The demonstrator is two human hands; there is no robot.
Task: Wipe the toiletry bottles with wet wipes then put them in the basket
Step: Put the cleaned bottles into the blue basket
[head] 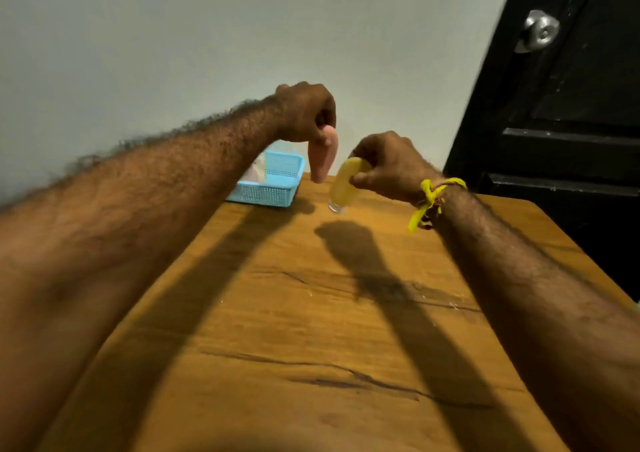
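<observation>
We've got the pink bottle [322, 155] gripped in the left hand [306, 112] above the table [277, 313], by the blue basket [268, 183] at the far edge; right hand [388, 164] grips the yellow bottle [346, 183] — cap down. No wipe visible, so we'd fetch one before basketing — keep both grips firm.

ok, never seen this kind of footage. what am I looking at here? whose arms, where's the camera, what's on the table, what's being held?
There is no machine: one wide-angle camera worn on a person's head looks forward and down at their own bare arms. The left hand holds a pink bottle hanging downward. The right hand, with a yellow thread on the wrist, holds a yellow bottle, clear cap down. Both are above a wooden table. At its far edge sits a blue basket; its contents are too blurred to name. A dark door stands to the right.
</observation>
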